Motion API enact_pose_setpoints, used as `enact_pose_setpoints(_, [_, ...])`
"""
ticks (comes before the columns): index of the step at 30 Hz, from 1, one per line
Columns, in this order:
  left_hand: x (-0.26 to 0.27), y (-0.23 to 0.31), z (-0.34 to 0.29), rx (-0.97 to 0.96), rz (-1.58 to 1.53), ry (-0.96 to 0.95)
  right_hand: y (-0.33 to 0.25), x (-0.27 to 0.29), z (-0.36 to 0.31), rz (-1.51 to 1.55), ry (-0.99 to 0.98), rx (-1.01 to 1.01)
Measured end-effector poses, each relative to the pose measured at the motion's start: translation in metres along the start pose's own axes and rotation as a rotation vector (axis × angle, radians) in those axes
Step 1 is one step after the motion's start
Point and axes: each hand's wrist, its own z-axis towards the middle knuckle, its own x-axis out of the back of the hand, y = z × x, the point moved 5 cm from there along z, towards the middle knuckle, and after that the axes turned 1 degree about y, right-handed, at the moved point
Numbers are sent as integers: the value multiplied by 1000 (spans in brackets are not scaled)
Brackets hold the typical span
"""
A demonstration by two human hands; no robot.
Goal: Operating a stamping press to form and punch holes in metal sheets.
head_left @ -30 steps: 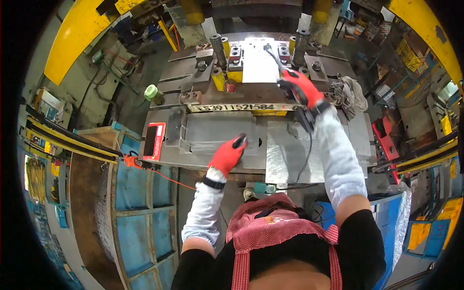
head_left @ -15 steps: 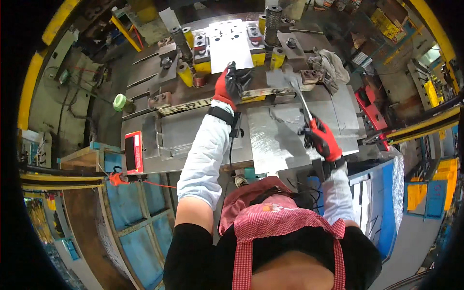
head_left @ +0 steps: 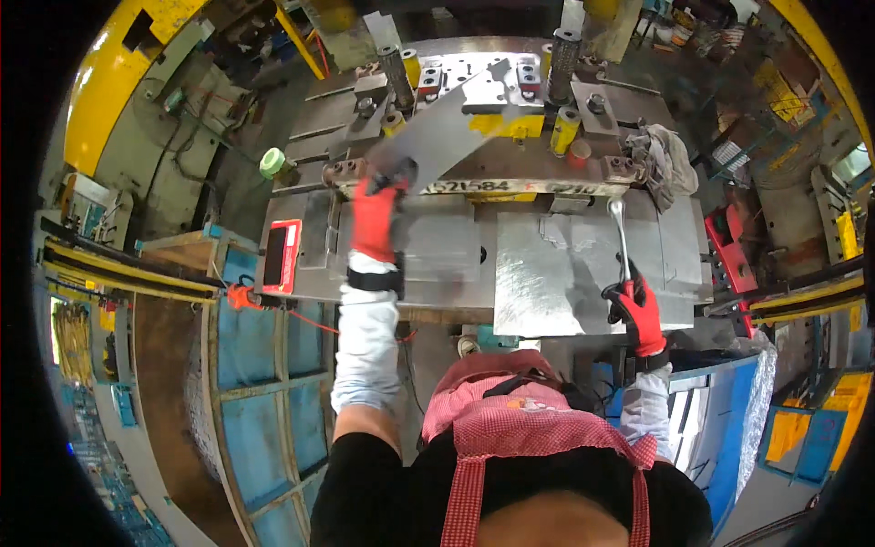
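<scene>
While the fingers of the left hand [head_left: 375, 214] were clenched on the near end of a thin metal sheet [head_left: 439, 139], those of the right hand [head_left: 640, 317] were wrapped around the lower part of a long silver tool [head_left: 622, 239]. Both hands were gloved in red and black, with a dark band [head_left: 374, 281] at the left wrist.

The metal sheet — blurred in outline — slanted from the left hand away from the body and toward the right, its far part overlapping the die [head_left: 497, 87] in the view. Whether it touched the die could not be told. The silver tool pointed away from the body, its rounded head above a wide plate [head_left: 542, 283] lying on the right part of the counter [head_left: 437, 294]; contact between head and plate could not be confirmed.

To the left of the plate, a stack of flat sheets [head_left: 437, 242] lay on the counter. A red-framed panel [head_left: 282, 258] with a dark centre rested near the left end.

Beyond, a bar with painted markings [head_left: 547, 187] ran along the front of the die, and two dark guide posts [head_left: 563, 71] stood upright, one on either side. A grey cloth [head_left: 665, 169] lay crumpled on the right; a green-lidded jar [head_left: 273, 164] stood on the left.
</scene>
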Motion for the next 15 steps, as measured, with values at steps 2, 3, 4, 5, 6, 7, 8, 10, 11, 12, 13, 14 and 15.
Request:
enact_pose_setpoints(2, [11, 39, -1, 203, 123, 75, -35, -13, -4, -175, -73, 111])
enact_pose_setpoints(3, [2, 56, 1, 54, 432, -188, -51, -23, -6, -291, -127, 223])
enact_pose_setpoints(4, [-6, 73, -2, -201, 768, -414, -65, -33, -7, -405, -181, 333])
enact_pose_setpoints(5, [-13, 90, -6, -486, 964, -569, -80, -46, -7, -517, -230, 402])
enact_pose_setpoints(6, [-21, 87, -4, -485, 916, -680, -95, -62, -3, -633, -279, 468])
enact_pose_setpoints(7, [-34, 90, -2, -489, 868, -795, -103, -72, -4, -742, -319, 545])
enact_pose_setpoints(8, [-38, 81, 5, -178, 798, -856, -101, -77, -6, -797, -356, 581])
enact_pose_setpoints(10, [-50, 72, 5, -549, 963, -1088, -88, -87, -3, -909, -426, 661])
enact_pose_setpoints(11, [-57, 79, 1, -479, 961, -1066, -84, -91, -5, -856, -457, 614])
enact_pose_setpoints(12, [-53, 55, 12, -475, 881, -1090, -71, -93, -3, -637, -590, 390])
enact_pose_setpoints(13, [-49, 42, 16, -460, 739, -1114, -53, -92, -5, -343, -655, 154])
enact_pose_setpoints(14, [-44, 34, 20, -442, 597, -1135, -39, -93, -9, -47, -711, -85])
enact_pose_setpoints(15, [-35, 22, 21, -301, 440, -947, -42, -95, -7, -52, -680, -44])
